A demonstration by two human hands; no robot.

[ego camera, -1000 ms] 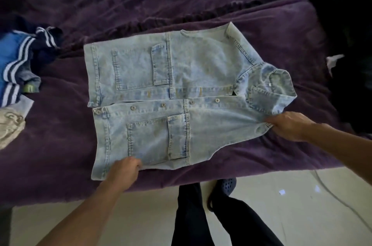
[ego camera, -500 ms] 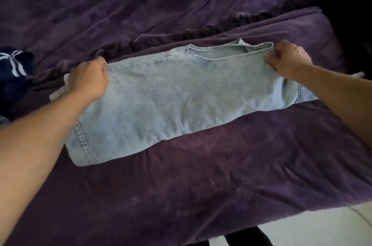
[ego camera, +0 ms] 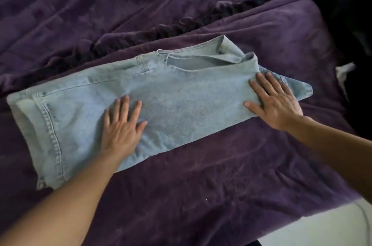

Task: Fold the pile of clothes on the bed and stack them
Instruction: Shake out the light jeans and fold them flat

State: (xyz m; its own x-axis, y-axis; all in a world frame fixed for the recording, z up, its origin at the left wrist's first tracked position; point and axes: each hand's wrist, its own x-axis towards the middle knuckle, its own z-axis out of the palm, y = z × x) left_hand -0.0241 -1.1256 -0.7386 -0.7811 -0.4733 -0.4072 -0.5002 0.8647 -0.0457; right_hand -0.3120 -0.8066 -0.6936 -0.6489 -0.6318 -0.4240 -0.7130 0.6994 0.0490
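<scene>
A light blue denim garment [ego camera: 191, 108], folded lengthwise into a long band, lies flat on a dark purple velvety bedspread [ego camera: 181, 195], running from the lower left up toward the right. At its far left end the stitched hem shows, with an under layer peeking out past the top layer's edge. Just right of that, the left hand [ego camera: 120, 130] rests palm down on the denim, fingers straight and fanned apart, gripping nothing; its forearm comes in from the lower left corner. The middle stretch of the band is smooth, and along its far edge an armhole opening gapes between the layers. Further right, the right hand [ego camera: 275, 104] presses flat on the collar end, fingers straight and slightly spread, thumb out toward the middle of the garment, also holding nothing. A pointed tip of denim sticks out past this hand to the right. Behind the garment a dark gathered seam [ego camera: 181, 24] crosses the bedspread. At the far right lies a heap of black cloth [ego camera: 342, 3] with a small white scrap [ego camera: 344, 70] at its edge, well apart from the denim. Pale floor [ego camera: 322, 227] shows in the lower right corner
</scene>
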